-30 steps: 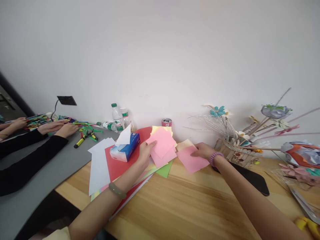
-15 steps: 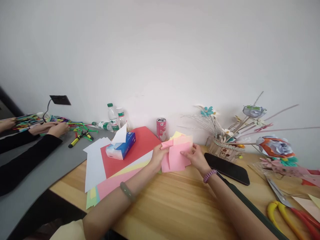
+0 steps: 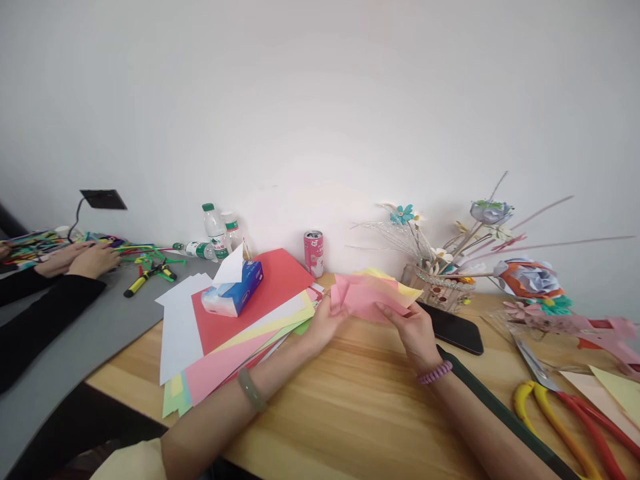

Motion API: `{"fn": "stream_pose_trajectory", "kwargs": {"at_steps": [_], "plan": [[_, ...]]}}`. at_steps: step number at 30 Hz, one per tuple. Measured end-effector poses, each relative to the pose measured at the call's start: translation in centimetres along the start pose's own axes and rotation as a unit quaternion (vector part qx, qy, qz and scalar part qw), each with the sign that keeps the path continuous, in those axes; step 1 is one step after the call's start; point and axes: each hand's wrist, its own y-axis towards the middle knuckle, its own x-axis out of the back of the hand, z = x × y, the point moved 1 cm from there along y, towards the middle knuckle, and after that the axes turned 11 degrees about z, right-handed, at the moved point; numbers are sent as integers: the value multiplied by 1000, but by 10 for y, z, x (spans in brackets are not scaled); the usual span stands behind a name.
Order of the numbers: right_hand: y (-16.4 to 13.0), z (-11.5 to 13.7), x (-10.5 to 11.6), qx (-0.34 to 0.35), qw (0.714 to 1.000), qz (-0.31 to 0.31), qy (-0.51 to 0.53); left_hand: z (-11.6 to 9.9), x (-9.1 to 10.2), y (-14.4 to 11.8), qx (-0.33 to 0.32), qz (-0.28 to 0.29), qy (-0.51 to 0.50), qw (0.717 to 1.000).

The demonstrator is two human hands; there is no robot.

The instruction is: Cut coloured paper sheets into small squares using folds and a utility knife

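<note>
My left hand (image 3: 326, 325) and my right hand (image 3: 414, 328) both grip a small stack of pink and yellow paper squares (image 3: 370, 293), held just above the wooden table (image 3: 350, 413). The left hand pinches the stack's left edge, the right hand its lower right edge. A green bangle sits on my left wrist and a purple bead bracelet on my right. To the left of my hands lies a fan of large coloured sheets (image 3: 240, 333) with a blue tissue box (image 3: 233, 295) on the red one.
A pink can (image 3: 313, 253) and water bottles (image 3: 215, 230) stand by the wall. A black phone (image 3: 453, 328) lies right of my hands, near a basket of paper flowers (image 3: 440, 283). Scissors (image 3: 555, 407) lie at the right. Another person's hands (image 3: 75, 260) work on the grey table at left.
I gathered the loose pink squares from the table into one stack held by both hands and drew it toward me; the view shifted right and down, showing the scissors.
</note>
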Motion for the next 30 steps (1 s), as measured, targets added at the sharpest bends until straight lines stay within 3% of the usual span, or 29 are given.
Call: {"fn": "stream_pose_trajectory", "kwargs": {"at_steps": [11, 23, 30], "plan": [[-2, -9, 7, 29, 997, -58, -39, 9, 2, 15, 0, -41, 26, 999], [2, 19, 0, 66, 996, -62, 4, -4, -9, 20, -12, -14, -29, 999], [0, 15, 0, 55, 997, -55, 21, -2, -10, 19, -1, -9, -27, 1000]]}}
